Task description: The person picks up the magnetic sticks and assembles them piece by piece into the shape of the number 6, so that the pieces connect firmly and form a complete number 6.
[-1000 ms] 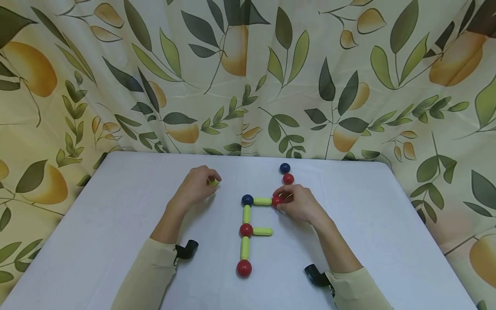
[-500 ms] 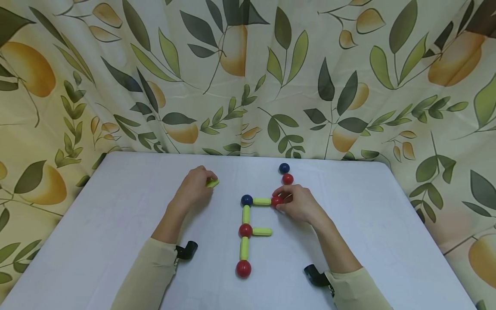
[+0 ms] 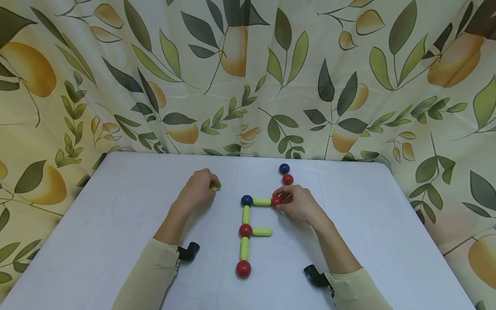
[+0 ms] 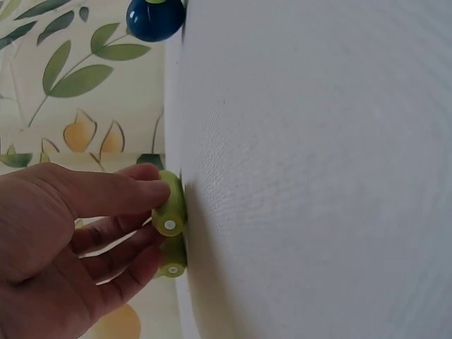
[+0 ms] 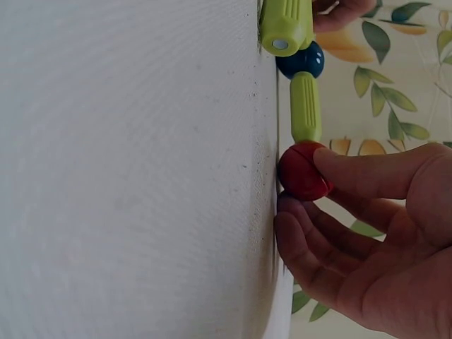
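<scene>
My left hand point(image 3: 196, 189) pinches a yellow-green magnetic stick point(image 4: 169, 205) between thumb and fingers, at the table's far left-centre. A second green stick point(image 4: 172, 258) lies right beside it, partly behind the fingers. My right hand point(image 3: 303, 203) holds a red ball point(image 5: 302, 171) with its thumb and fingers. That ball touches the right end of a green stick point(image 3: 262, 201), whose left end meets a blue ball point(image 3: 246, 200). Below the blue ball, a column runs toward me: a stick, a red ball point(image 3: 246, 230), another stick, then a red ball point(image 3: 243, 269). From the middle ball a stick point(image 3: 262, 232) juts right, its far end free.
Behind my right hand, a loose blue ball point(image 3: 284, 168) and a red ball point(image 3: 287, 179) sit together near the back edge. A white cloth covers the table point(image 3: 116, 241). A fruit-patterned curtain point(image 3: 255, 99) hangs behind it.
My left hand has shifted slightly and turned over the green stick, of which less shows in the head view than half a second ago. My right hand stays at the red ball.
</scene>
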Demonstrator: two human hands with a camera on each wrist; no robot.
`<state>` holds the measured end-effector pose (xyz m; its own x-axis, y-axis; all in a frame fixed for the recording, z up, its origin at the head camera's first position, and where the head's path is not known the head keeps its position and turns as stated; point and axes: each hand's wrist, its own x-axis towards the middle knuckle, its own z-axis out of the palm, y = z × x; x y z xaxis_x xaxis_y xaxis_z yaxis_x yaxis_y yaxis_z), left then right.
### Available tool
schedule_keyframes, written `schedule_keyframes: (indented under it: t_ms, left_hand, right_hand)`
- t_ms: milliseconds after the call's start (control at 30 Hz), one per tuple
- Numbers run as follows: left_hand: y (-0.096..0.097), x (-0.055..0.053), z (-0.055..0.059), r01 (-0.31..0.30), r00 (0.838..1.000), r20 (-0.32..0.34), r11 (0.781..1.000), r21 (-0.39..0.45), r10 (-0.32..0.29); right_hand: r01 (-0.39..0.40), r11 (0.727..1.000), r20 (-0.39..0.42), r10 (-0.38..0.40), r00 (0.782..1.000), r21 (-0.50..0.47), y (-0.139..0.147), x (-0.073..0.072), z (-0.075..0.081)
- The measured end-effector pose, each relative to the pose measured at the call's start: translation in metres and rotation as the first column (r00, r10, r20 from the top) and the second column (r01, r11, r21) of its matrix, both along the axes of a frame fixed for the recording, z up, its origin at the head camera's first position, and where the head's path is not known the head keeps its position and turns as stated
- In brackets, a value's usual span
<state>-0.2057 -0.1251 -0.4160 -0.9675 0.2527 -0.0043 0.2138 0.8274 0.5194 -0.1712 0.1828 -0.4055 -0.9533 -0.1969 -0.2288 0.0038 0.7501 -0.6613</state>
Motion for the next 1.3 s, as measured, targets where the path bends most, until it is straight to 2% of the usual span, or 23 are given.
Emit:
schedule_keyframes:
  t_ms: [233, 533, 767, 967, 1100, 1300]
  left_hand:
    - [0.001, -0.002, -0.001, 0.025, 0.999, 0.038, 1.0, -0.012, -0.025]
    - [0.001, 0.0, 0.002, -0.007, 0.997, 0.076, 1.0, 0.024, 0.005]
    - [0.0, 0.0, 0.003, 0.032, 0.994, 0.106, 0.999, 0.003, -0.032]
    - [-0.001, 0.001, 0.004, 0.033, 0.99, 0.136, 0.999, 0.022, -0.036]
    - [-0.002, 0.001, 0.005, 0.056, 0.987, 0.149, 0.998, 0.039, -0.061]
    - [-0.001, 0.001, 0.009, 0.108, 0.972, 0.201, 0.99, 0.092, -0.125]
  right_hand:
    - [0.003, 1.0, 0.003, -0.003, 1.0, 0.001, 0.0, 0.0, 0.0]
    - [-0.002, 1.0, 0.002, 0.002, 1.0, 0.004, 0.0, -0.001, 0.001]
    - [-0.005, 1.0, 0.006, 0.005, 1.0, 0.003, 0.0, -0.001, 0.0]
    - [-0.008, 1.0, 0.0, 0.008, 1.0, 0.001, 0.0, -0.001, 0.0]
    - [-0.002, 1.0, 0.0, 0.002, 1.0, -0.001, 0.0, -0.001, -0.001]
    - [0.0, 1.0, 0.003, 0.0, 1.0, -0.001, 0.001, -0.001, -0.001]
